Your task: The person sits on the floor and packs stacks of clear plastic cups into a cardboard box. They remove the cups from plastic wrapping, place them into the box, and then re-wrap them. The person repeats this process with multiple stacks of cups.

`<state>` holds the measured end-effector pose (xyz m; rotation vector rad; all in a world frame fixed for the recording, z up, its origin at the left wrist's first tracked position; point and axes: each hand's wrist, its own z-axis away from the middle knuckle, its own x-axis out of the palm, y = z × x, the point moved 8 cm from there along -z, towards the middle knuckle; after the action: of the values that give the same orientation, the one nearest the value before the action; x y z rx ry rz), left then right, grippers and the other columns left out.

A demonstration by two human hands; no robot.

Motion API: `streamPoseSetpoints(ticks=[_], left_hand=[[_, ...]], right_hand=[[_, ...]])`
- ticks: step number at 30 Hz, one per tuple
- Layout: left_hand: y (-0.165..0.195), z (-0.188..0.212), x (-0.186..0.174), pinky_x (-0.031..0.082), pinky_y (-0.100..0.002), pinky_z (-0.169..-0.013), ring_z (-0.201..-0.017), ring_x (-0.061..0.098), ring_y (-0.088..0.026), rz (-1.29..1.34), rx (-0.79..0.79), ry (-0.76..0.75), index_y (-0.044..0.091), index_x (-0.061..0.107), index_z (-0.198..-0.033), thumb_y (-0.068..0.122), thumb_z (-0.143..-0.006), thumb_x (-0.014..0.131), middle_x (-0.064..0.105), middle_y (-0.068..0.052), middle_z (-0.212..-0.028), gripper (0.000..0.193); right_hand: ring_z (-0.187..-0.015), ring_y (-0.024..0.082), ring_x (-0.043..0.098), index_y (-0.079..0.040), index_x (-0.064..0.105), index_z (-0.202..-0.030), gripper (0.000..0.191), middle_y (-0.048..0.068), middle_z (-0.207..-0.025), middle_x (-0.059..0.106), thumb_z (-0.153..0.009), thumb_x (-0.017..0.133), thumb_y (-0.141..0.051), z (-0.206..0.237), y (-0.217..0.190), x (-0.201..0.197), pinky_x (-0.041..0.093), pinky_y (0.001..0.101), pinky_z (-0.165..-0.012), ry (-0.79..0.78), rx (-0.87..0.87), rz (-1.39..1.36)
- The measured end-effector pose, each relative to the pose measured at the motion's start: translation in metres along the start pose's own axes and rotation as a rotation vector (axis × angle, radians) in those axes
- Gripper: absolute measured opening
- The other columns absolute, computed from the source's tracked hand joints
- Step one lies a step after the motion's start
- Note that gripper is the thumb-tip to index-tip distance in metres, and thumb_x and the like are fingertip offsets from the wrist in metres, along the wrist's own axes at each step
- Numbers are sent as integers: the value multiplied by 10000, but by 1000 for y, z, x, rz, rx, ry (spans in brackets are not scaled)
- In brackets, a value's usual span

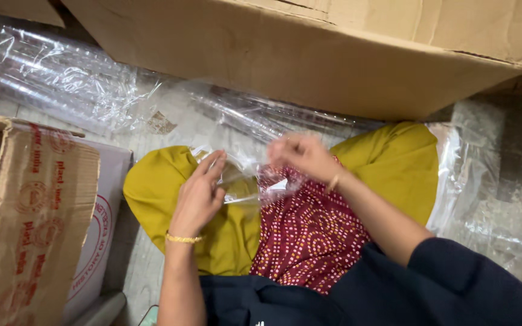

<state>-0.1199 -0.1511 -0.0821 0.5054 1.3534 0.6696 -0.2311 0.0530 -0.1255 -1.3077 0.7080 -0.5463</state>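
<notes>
Cardboard boxes surround both hands, left grip and right grip pinching a clear plastic bag.

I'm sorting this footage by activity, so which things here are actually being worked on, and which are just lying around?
In hand:
left hand and right hand, both on the clear crinkled plastic bag
dark red dotted fabric
mustard-yellow cloth

Lying about:
large brown cardboard box
small printed cardboard box
loose clear plastic sheets

Maroon white-dotted cloth; mustard-yellow trousers; brown carton.
</notes>
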Motion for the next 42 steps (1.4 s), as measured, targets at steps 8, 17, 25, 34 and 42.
streamPoseSetpoints(ticks=[8, 17, 25, 34, 42], left_hand=[[-14, 17, -71, 509, -383, -976, -1283, 584, -365, -5, 18, 323, 34, 504, -1471, -21, -784, 579, 440, -171, -1592, 694], [-31, 65, -169, 346, -419, -1363, -1579, 347, -369, -225, -91, 916, -32, 356, -1619, -59, -928, 520, 304, -193, -1680, 710], [-15, 30, -117, 469, -417, -1151, -1545, 397, -399, -50, 56, 797, -29, 453, -1526, -26, -946, 563, 313, -202, -1691, 590], [38, -16, -33, 500, -425, -977, -1059, 554, -355, -149, 248, 447, 136, 692, -1318, -36, -781, 601, 539, -104, -1521, 571], [100, -46, 34, 494, -433, -1043, -1224, 619, -351, 29, 376, 58, 78, 639, -1316, 31, -928, 574, 631, -139, -1373, 397]], right_hand=[[-1088, 388, 677, -116, 733, -1185, 393, 180, -1220, 682, -847, 609, 42, -214, 44, 55, 555, 462, -930, -25, -193, 972], [-1104, 423, 652, -443, 211, -1588, 998, 280, -1302, 590, -747, 746, -390, -249, 81, 112, 559, 525, -873, -290, -99, 1267], [-1154, 424, 644, -310, 359, -1577, 900, 208, -1288, 651, -797, 720, -575, -202, 22, 70, 513, 501, -1015, -425, 57, 800], [-1108, 243, 653, -197, 337, -1476, 795, 64, -1289, 588, -828, 736, -428, 85, 103, -163, 601, 443, -868, 525, 570, -402], [-1193, 324, 673, -199, 231, -1517, 734, 164, -1431, 560, -1027, 766, -310, 271, 99, -221, 602, 572, -963, 1118, -2, -839]])
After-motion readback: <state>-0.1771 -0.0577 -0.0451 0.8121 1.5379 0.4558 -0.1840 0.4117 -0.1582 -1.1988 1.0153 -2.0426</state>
